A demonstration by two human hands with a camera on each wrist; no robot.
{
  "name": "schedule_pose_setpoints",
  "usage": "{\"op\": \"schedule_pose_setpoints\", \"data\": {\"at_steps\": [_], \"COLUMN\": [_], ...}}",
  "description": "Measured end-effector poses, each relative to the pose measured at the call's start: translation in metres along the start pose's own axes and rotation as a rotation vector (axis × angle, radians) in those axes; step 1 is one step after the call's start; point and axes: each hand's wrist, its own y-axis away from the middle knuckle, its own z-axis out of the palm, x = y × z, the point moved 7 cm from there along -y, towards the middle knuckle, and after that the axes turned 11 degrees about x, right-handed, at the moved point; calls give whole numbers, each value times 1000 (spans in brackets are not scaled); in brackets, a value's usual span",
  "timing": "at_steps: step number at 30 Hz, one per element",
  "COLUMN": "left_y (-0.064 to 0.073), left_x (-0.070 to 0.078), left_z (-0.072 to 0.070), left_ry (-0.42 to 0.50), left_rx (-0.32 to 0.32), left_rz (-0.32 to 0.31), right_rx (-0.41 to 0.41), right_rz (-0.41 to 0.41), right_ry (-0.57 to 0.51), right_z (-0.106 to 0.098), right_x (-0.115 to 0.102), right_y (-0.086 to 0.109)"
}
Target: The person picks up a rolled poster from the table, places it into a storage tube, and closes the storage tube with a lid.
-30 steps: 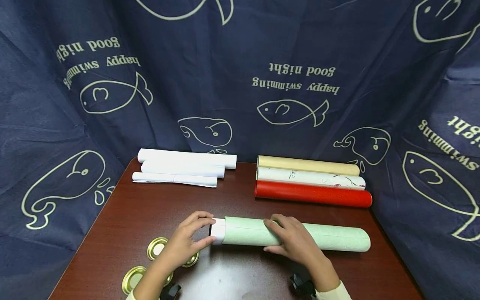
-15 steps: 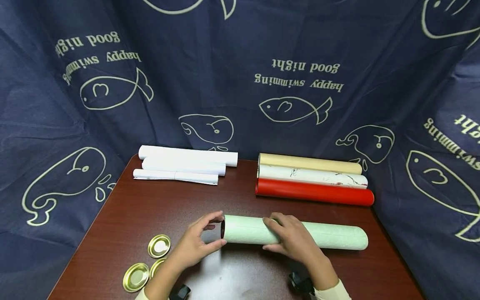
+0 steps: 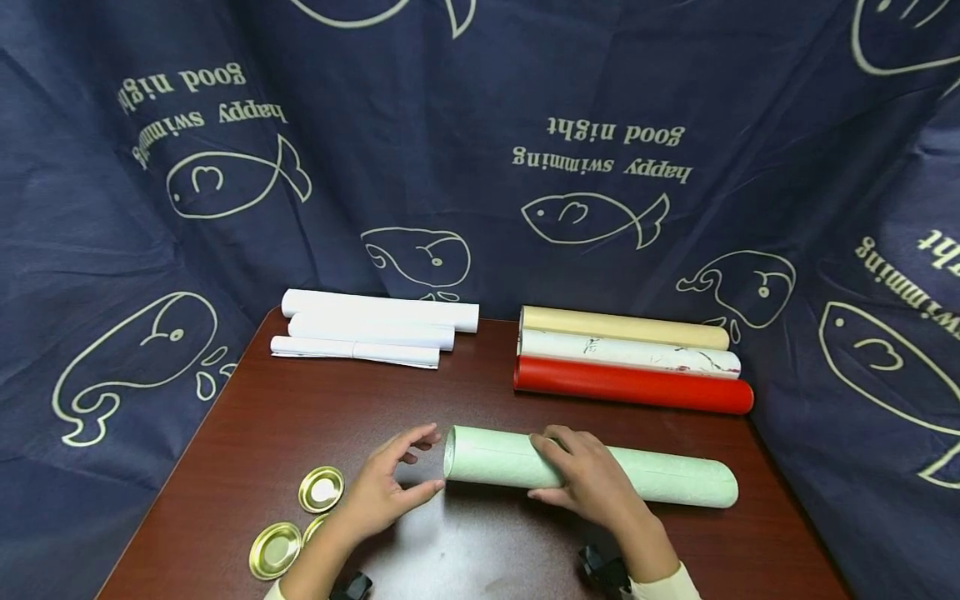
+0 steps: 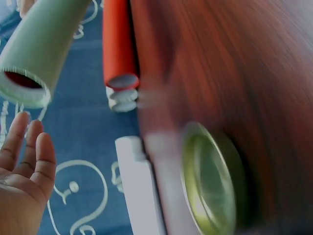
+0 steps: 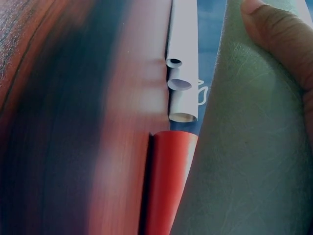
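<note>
A pale green cardboard tube (image 3: 495, 458) lies across the front of the table, held from above by my right hand (image 3: 588, 475) near its middle. The right wrist view shows the thumb (image 5: 279, 36) along the tube's side. Just off the tube's left end is my left hand (image 3: 382, 492), its fingers spread and holding nothing. In the left wrist view that end of the tube (image 4: 46, 49) is uncapped and its hollow looks dark. Shallow gold metal lids (image 3: 275, 550) lie left of my left forearm, one partly hidden behind it.
White paper rolls (image 3: 375, 310) lie stacked side by side at the back left. At the back right lie a cream tube (image 3: 622, 327), a white patterned tube (image 3: 630, 352) and a red tube (image 3: 633, 384). A dark blue printed curtain (image 3: 480, 167) surrounds the table (image 3: 225, 467).
A white paper roll that stuck out of the green tube's left end has gone inside it. My left hand has drawn slightly away from the opening; my right hand keeps its grip.
</note>
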Motion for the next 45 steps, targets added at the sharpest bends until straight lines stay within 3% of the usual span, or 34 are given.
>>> {"op": "schedule_pose_setpoints", "data": {"at_steps": [4,10,20,35,45], "left_y": [11,30,37,44,39], "left_x": [-13,-35,-53,-56,-52], "left_z": [-17,-22,-22,-17,-17], "left_ry": [-111,-268,-528,-565,-527], "left_rx": [-33,-236,-384,-429,-429], "left_rz": [-52,-159,-34,-26,-17], "right_rx": [-8,13,60,55,57], "right_rz": [7,9,-19,-13,-13], "right_ry": [-1,-6,-35,-20,-16], "right_z": [1,-2,-2,-5,-4], "right_x": [0,0,-1,-1,1], "right_y": [2,10,6,5,2]}}
